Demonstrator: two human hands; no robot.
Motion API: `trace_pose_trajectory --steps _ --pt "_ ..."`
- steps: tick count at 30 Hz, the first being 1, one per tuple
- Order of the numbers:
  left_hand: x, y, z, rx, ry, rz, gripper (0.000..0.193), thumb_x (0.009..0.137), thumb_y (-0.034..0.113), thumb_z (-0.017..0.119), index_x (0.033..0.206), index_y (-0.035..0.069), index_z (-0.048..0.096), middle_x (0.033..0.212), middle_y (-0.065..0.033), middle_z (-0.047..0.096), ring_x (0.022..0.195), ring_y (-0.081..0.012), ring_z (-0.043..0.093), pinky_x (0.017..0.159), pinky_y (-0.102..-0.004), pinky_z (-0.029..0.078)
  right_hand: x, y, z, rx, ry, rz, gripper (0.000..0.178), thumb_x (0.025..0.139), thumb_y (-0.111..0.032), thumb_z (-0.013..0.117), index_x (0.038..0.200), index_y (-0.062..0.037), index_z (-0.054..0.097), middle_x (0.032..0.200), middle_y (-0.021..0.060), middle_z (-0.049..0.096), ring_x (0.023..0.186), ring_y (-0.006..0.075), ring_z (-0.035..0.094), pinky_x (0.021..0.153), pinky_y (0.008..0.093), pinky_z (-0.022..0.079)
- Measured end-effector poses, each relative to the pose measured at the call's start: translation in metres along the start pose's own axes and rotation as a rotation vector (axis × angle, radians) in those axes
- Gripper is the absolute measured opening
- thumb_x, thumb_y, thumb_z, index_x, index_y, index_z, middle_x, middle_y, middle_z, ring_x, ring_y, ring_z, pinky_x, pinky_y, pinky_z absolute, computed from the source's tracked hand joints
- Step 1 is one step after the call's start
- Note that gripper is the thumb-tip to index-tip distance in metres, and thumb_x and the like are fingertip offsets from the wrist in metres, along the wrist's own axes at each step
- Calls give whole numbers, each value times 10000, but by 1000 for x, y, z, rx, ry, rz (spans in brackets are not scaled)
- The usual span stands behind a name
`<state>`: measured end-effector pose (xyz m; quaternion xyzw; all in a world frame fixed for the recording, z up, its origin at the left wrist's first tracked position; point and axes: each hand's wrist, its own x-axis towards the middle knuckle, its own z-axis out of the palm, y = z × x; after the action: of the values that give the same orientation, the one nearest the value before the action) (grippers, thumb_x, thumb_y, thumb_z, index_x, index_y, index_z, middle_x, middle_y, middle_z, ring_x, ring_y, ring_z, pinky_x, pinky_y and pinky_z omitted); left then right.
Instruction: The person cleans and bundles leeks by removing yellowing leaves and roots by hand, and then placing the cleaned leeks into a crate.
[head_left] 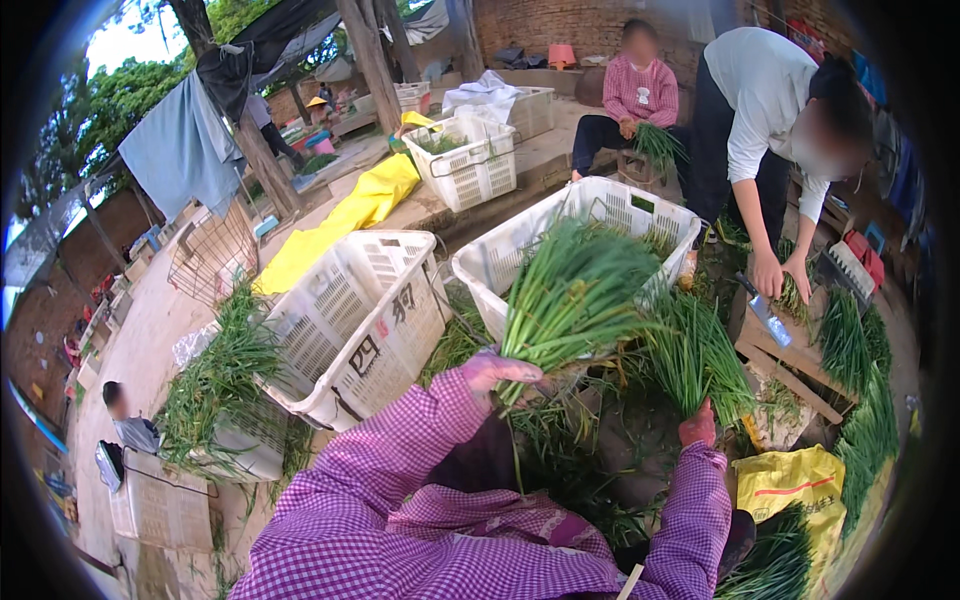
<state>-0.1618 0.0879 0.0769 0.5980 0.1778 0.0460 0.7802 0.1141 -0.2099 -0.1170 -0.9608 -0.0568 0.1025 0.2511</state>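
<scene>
My left hand [497, 371] is closed round the pale stem ends of a large bunch of chives [585, 270]. Its green leaves fan up and away over the near side of a white plastic crate [480, 275]. Lower and to the right, my right hand [697, 425] is closed on the lower end of a second bunch of chives [690, 345], whose leaves point up and to the left. Both forearms wear purple checked sleeves. Loose leaves and trimmings lie on the ground between my arms.
An upright white crate [365, 375] stands at left, beside another heaped with greens [225, 395]. At right, a co-worker bends over a wooden board with a cleaver [768, 318]. A yellow bag [790, 480] lies below. Another person sits beyond, holding chives [657, 145].
</scene>
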Motion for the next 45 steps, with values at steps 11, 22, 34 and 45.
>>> trace_pose_trajectory --steps 11,22,34,45 --pt "27 -6 27 -253 214 74 270 738 65 666 969 -53 591 850 -156 651 625 -211 612 545 -321 519 -39 -80 -35 160 -8 -633 713 747 -326 695 1327 -69 369 1340 112 427 1150 319 459 961 404 376" --pt "106 -211 51 -190 -585 46 406 854 195 551 1203 5 467 1146 -177 513 998 -272 532 810 -413 452 -81 -105 -43 1731 -546 -420 698 804 -513 594 1285 -45 406 1193 85 540 1053 240 552 885 389 469" --pt "114 -221 88 146 -414 99 391 956 264 335 1316 130 405 1345 -85 425 1228 -290 407 986 -534 323 -84 -109 -59 1643 -266 -617 307 718 26 681 1008 -6 585 964 75 630 798 168 619 704 309 505" --pt "156 -170 87 -247 -421 139 527 831 194 565 1314 90 381 1322 -105 431 1180 -285 450 977 -459 389 -121 -141 -91 1339 -447 -572 417 730 27 667 1124 8 531 1023 76 629 895 170 599 800 297 485"
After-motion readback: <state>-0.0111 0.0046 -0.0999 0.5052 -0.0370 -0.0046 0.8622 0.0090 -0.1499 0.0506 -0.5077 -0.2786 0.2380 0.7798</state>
